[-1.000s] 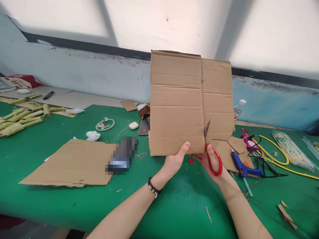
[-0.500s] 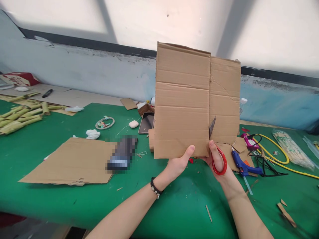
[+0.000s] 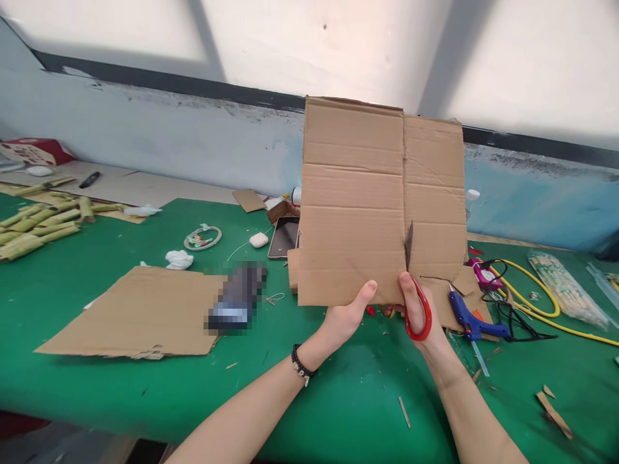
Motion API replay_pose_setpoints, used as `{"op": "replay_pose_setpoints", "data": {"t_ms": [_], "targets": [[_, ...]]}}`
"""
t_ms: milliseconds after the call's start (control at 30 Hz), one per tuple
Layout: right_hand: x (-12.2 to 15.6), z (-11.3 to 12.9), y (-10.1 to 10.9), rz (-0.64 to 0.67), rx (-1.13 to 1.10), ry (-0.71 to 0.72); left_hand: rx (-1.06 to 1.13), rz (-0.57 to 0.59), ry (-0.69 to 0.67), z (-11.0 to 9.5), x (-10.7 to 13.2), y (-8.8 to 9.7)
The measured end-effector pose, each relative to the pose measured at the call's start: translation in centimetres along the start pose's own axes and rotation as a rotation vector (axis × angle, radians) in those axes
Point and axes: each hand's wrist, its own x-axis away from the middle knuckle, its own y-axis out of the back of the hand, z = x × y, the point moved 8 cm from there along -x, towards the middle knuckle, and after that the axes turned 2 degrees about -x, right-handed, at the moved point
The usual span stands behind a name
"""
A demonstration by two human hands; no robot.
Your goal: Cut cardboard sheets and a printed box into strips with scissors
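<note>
My left hand (image 3: 345, 316) grips the cardboard sheet's (image 3: 353, 206) bottom edge at frame center. My right hand (image 3: 416, 309) is closed on red scissors (image 3: 416, 303), blade inside the cut. Bare green table (image 3: 338, 412) lies below.

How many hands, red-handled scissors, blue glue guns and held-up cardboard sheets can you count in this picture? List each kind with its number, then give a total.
hands: 2, the left hand and the right hand
scissors: 1
glue gun: 1
cardboard sheet held up: 1
Total: 5
</note>
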Motion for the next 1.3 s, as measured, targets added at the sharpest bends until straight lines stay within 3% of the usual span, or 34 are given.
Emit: {"op": "replay_pose_setpoints", "data": {"t_ms": [233,433,633,933,1067,1300], "targets": [[0.2,1.0,-0.3,-0.016,0.099,0.057,-0.019,0.007,-0.022,0.0,-0.2,-0.1],[0.5,1.0,-0.4,-0.046,0.107,0.014,-0.017,0.012,-0.019,0.1,-0.2,-0.1],[0.4,0.1,-0.7,-0.070,0.044,-0.032,-0.026,0.003,0.006,0.5,-0.5,0.1],[-0.2,-0.9,-0.9,0.101,-0.202,-0.189,-0.085,0.046,-0.056,0.6,-1.0,-0.1],[-0.2,0.0,-0.5,0.068,-0.327,-0.162,-0.149,0.083,-0.105,-0.2,-0.3,-0.5],[-0.3,-0.4,-1.1,0.077,-0.383,-0.135,-0.169,0.096,-0.125,0.4,0.0,-0.8]]}}
